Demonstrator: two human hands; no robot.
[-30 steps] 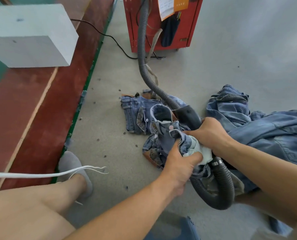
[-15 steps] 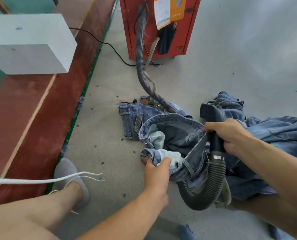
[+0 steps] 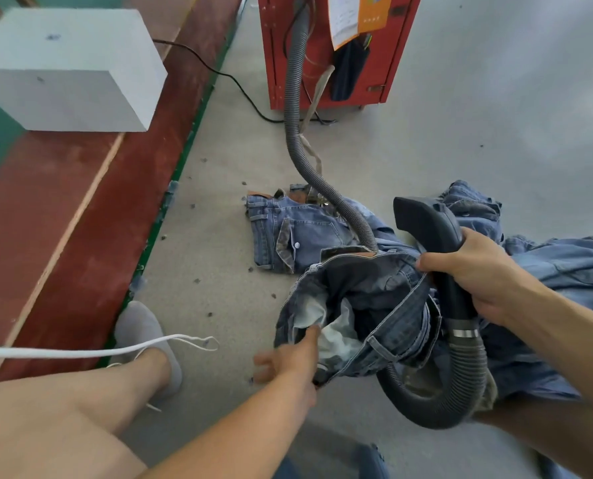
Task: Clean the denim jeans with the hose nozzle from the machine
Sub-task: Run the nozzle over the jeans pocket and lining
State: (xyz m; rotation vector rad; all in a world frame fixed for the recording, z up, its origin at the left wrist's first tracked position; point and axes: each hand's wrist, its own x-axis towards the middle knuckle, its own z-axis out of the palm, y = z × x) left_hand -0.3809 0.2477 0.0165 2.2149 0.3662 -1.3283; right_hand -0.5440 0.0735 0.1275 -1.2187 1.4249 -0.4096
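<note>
A pair of blue denim jeans [image 3: 388, 305] is held up off the floor with its waistband spread wide, pale pocket lining showing inside. My left hand [image 3: 291, 361] pinches the near left edge of the waistband. My right hand [image 3: 475, 274] grips the dark hose nozzle [image 3: 426, 223], whose flat head sticks up above the jeans' far right rim. The grey ribbed hose [image 3: 298, 133] loops under my right wrist and runs back to the red machine [image 3: 322, 53].
Another pair of jeans [image 3: 288, 229] lies flat on the grey floor beyond, and more denim [image 3: 561, 267] is piled at the right. A white block [image 3: 70, 70] sits on the red strip at left. My shoe [image 3: 143, 333] and leg are at lower left. A black cable [image 3: 226, 77] crosses the floor.
The jeans went from bunched between both hands to spread open at the waist. My right hand drew the nozzle out and up to the right; my left hand slid lower along the waistband.
</note>
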